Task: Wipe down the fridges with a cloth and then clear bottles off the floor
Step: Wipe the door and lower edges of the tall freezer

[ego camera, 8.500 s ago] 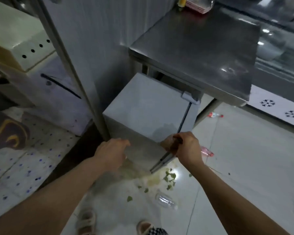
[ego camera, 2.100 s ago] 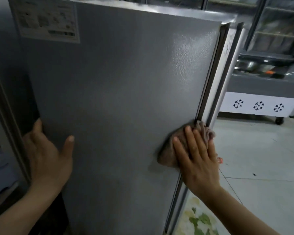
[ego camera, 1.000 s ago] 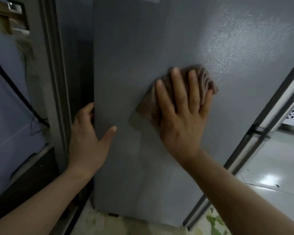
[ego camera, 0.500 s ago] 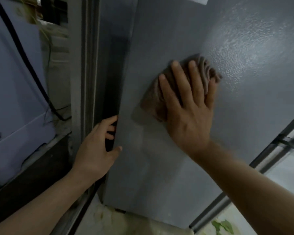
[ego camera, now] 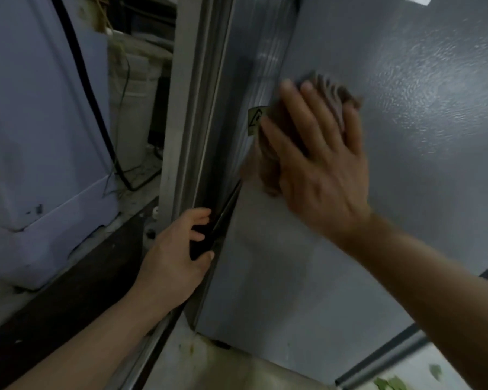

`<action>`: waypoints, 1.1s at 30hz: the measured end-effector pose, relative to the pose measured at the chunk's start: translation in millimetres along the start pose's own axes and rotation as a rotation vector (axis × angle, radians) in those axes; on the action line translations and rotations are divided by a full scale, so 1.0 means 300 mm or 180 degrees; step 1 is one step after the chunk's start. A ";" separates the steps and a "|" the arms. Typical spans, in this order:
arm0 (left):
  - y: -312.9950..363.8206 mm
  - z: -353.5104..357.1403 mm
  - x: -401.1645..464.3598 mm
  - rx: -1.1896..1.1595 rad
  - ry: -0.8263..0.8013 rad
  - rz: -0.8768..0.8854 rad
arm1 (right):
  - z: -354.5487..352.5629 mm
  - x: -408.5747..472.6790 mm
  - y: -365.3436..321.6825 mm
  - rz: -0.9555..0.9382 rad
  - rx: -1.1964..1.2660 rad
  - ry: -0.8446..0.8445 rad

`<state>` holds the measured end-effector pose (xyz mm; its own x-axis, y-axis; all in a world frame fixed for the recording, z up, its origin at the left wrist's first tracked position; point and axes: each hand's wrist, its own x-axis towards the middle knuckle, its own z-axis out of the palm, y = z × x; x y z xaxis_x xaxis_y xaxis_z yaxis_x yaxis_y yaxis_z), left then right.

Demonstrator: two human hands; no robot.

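A tall grey fridge (ego camera: 406,136) fills the right of the head view, its textured side panel facing me. My right hand (ego camera: 319,161) lies flat on that panel near its rear left corner, pressing a brownish cloth (ego camera: 268,167) against it; the cloth sticks out under the fingers and at the left of the palm. My left hand (ego camera: 178,254) curls its fingers around the fridge's back edge lower down, reaching into the dark gap there. No bottle is in sight.
A metal upright (ego camera: 186,108) stands just left of the fridge. Behind it are a pale blue panel (ego camera: 34,122) and a black cable (ego camera: 96,108). A small yellow sticker (ego camera: 255,119) sits on the fridge's rear side. Green leaf scraps (ego camera: 389,384) lie on the floor bottom right.
My right hand has slid the cloth left across the panel to its rear corner. My left hand has gone from flat on the panel to hooked around the back edge. The view turned left.
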<state>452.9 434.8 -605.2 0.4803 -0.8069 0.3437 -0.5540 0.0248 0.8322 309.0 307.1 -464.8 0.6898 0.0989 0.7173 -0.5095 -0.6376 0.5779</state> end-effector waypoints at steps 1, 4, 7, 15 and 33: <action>-0.011 0.000 -0.005 -0.0001 0.0039 -0.0034 | 0.008 0.036 -0.005 0.0092 -0.0086 0.0168; -0.040 0.005 -0.020 0.0001 0.0060 -0.0101 | 0.057 0.026 -0.052 0.0123 -0.0121 0.0346; -0.064 0.002 -0.031 0.0009 0.0119 -0.0167 | 0.111 -0.104 -0.130 -0.0298 0.0058 -0.0016; -0.074 -0.033 -0.066 0.0319 0.0012 -0.0142 | 0.196 -0.432 -0.365 -0.1388 -0.0140 -0.1617; 0.027 0.225 0.013 0.0573 0.0454 -0.0117 | 0.087 -0.747 -0.114 -0.0639 0.0324 -0.1107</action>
<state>404.3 392.1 -626.5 0.5866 -0.7134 0.3835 -0.6407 -0.1190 0.7585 185.3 286.9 -655.3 0.9119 -0.0242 0.4098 -0.3058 -0.7059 0.6389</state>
